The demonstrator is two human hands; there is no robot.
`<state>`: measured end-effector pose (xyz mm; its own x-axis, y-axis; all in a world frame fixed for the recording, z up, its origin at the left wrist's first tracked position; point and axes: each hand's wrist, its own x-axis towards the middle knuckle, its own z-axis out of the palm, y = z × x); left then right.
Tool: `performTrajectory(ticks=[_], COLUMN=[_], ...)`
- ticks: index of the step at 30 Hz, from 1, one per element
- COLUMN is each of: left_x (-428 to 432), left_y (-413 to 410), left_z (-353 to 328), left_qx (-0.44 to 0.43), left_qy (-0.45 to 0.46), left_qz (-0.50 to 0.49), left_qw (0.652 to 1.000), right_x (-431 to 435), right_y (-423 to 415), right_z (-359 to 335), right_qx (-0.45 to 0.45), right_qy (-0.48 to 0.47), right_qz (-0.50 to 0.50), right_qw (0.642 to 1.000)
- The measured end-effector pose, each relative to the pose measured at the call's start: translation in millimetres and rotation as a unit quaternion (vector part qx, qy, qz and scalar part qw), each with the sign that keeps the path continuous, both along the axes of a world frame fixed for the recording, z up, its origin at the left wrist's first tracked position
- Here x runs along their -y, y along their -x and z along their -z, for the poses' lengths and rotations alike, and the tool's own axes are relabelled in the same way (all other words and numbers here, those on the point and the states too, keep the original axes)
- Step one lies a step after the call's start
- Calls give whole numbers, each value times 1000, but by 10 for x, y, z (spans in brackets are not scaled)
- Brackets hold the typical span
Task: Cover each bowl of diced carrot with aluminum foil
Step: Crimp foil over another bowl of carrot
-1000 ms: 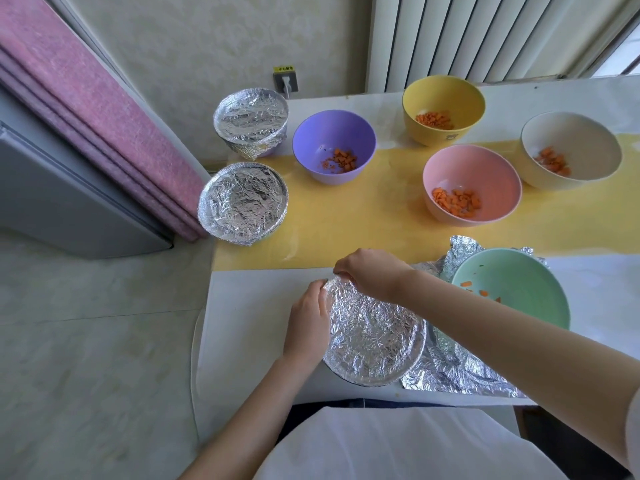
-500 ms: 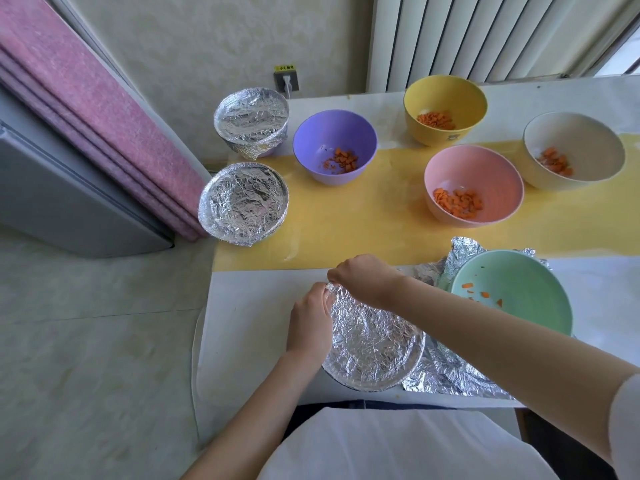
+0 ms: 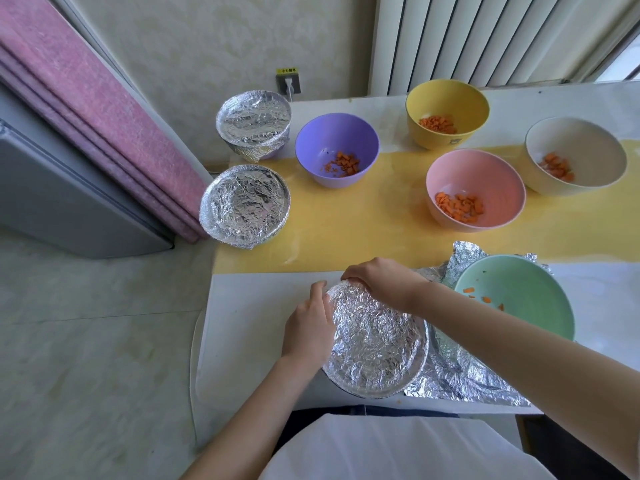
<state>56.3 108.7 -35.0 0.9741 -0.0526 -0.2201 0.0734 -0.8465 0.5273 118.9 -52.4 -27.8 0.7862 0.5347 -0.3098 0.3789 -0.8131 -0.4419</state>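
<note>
Crimping the foil cover (image 3: 375,344) near the desk (image 3: 249,327) edge.
Cupping its left side with left hand (image 3: 308,327), pinching far rim with right hand (image 3: 384,282).

Crinkled foil (image 3: 375,341) at 5 o'clock is bright metal, all fine creases and glints! The loose foil sheet (image 3: 460,379) beside it is just as rumpled and shiny. There's the same wrinkled silver skin on the near covered bowl (image 3: 244,206) at 9 o'clock and the far covered bowl (image 3: 252,123) at 11. The green bowl (image 3: 526,299) at 4, the pink bowl (image 3: 485,174) at 2 and the purple bowl (image 3: 332,140) at 12 look like smooth plastic with a soft sheen. The yellow strip (image 3: 363,230) is glossy. At 10 the pink curtain (image 3: 86,98) is nubby, matt cloth.
</note>
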Motion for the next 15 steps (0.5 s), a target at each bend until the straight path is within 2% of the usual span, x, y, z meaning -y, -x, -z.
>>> performTrajectory(ticks=[5,7,11,15], left_x=[-54,-60,22,102], left_y=[7,27,-15,-115], left_z=[1,-5,-8,26], left_qx=[-6,-22,-34,5], left_qy=[-30,-4,116,108], left_qz=[39,25,-21,-29], left_qw=[999,999,992,994], right_x=[57,100,128,118], right_y=[-18,-27,-10,0], right_z=[-70,-72,-11,-26], right_qx=[-31,-33,-32,-13], right_qy=[-34,-28,-28,32], right_qz=[50,63,77,67], right_qw=[998,997,996,997])
